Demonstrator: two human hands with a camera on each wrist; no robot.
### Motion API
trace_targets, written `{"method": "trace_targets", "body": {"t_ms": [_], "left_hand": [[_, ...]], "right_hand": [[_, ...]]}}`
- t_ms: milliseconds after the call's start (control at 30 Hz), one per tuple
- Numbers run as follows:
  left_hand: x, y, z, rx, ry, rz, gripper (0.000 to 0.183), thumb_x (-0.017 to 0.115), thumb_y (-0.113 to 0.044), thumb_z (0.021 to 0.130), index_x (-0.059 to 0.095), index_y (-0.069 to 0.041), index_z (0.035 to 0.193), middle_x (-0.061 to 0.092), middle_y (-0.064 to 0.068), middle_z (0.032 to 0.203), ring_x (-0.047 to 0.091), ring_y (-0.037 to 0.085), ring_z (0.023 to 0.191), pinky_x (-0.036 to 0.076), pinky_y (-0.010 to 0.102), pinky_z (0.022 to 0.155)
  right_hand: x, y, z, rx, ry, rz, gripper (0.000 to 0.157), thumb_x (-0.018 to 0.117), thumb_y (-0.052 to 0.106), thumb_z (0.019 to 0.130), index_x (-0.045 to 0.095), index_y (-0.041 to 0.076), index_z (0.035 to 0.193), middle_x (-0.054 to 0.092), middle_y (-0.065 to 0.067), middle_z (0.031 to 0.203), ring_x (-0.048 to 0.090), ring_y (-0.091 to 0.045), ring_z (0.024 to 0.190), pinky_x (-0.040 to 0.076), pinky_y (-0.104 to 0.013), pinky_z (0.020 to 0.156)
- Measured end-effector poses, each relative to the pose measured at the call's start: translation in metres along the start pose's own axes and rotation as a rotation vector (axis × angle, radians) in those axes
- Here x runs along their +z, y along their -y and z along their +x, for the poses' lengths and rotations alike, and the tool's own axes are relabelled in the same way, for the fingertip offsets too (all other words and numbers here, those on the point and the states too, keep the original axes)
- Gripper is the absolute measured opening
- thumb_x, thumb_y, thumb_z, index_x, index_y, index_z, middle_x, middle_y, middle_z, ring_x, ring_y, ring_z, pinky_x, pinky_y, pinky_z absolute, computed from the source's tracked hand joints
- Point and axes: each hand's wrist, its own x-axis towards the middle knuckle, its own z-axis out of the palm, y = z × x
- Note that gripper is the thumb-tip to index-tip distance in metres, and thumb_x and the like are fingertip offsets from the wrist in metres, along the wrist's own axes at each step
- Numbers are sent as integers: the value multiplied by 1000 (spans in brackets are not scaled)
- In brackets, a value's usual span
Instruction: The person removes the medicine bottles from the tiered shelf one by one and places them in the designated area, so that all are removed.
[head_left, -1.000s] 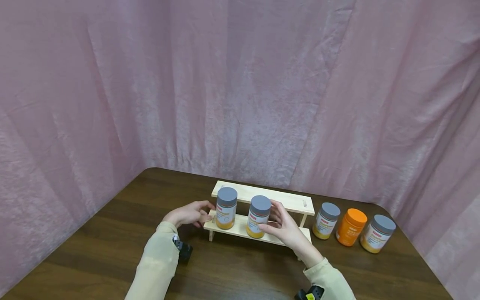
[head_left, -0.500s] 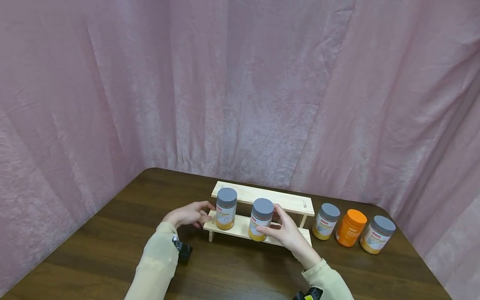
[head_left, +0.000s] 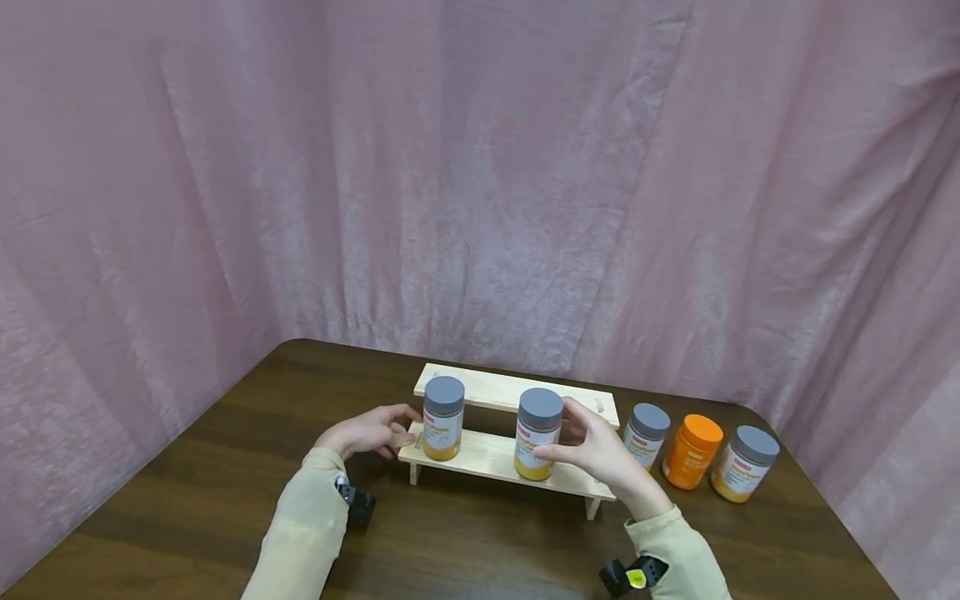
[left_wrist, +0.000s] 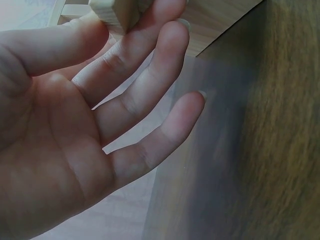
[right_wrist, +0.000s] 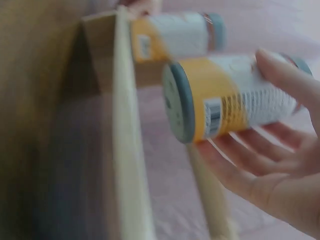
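Note:
My right hand [head_left: 609, 457] grips a supplement jar [head_left: 536, 442] with a grey lid and a white and yellow label, thumb in front and fingers behind. In the right wrist view its base [right_wrist: 175, 102] is lifted off the lower board of the two-tier wooden rack [head_left: 483, 454]. A matching grey-lidded jar [head_left: 442, 423] stands upright on the left part of that lower board. My left hand [head_left: 369, 432] pinches the rack's left end; close up, thumb and forefinger hold the wooden end [left_wrist: 116, 15] while the other fingers extend loosely.
To the right of the rack, a grey-lidded jar [head_left: 647, 433], an orange jar [head_left: 693, 452] and another grey-lidded jar [head_left: 744, 464] stand in a row on the dark wooden table [head_left: 465, 550]. A pink curtain [head_left: 480, 183] hangs behind the table.
My right hand has carried the jar to the right along the lower board. My left hand keeps its hold on the rack's end. The head view has shifted slightly.

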Motion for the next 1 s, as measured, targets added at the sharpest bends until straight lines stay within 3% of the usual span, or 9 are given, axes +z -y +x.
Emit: {"method": "trace_targets", "body": {"t_ms": [167, 400, 700, 833, 1000], "left_hand": [[-2, 0, -2, -4, -2, -3, 41, 59, -16, 94, 48, -1, 130, 67, 15, 106, 63, 17, 84, 53, 36, 75], [-1, 1, -4, 5, 13, -11, 41, 59, -16, 94, 47, 0, 130, 67, 17, 109, 63, 17, 85, 53, 36, 75], [1, 2, -2, -20, 11, -18, 42, 60, -17, 94, 48, -2, 131, 67, 16, 109, 64, 18, 86, 53, 36, 76], [-1, 1, -1, -24, 8, -16, 41, 60, -17, 94, 49, -3, 130, 67, 16, 110, 64, 19, 87, 53, 36, 77], [-2, 0, 0, -35, 10, -25, 41, 59, -18, 95, 48, -3, 131, 67, 17, 113, 64, 19, 89, 53, 36, 77]], "right_hand": [[-31, 8, -10, -31, 31, -49, 62, 78, 19, 82, 48, 8, 135, 60, -20, 128, 64, -26, 111, 53, -36, 89], [-68, 18, -34, -10, -59, -116, 65, 73, 16, 86, 42, 4, 141, 58, -20, 131, 61, -1, 106, 52, -30, 86], [-98, 19, -54, 15, -177, -177, 66, 72, 17, 88, 38, 5, 144, 60, 23, 116, 59, 7, 105, 52, -22, 83], [-107, 19, -59, -8, -191, -168, 64, 70, 12, 89, 38, 5, 144, 59, 27, 115, 59, 8, 105, 51, -20, 82], [-119, 18, -67, -58, -211, -168, 57, 68, 4, 88, 45, 14, 140, 61, 27, 114, 59, 9, 104, 50, -15, 82]]}}
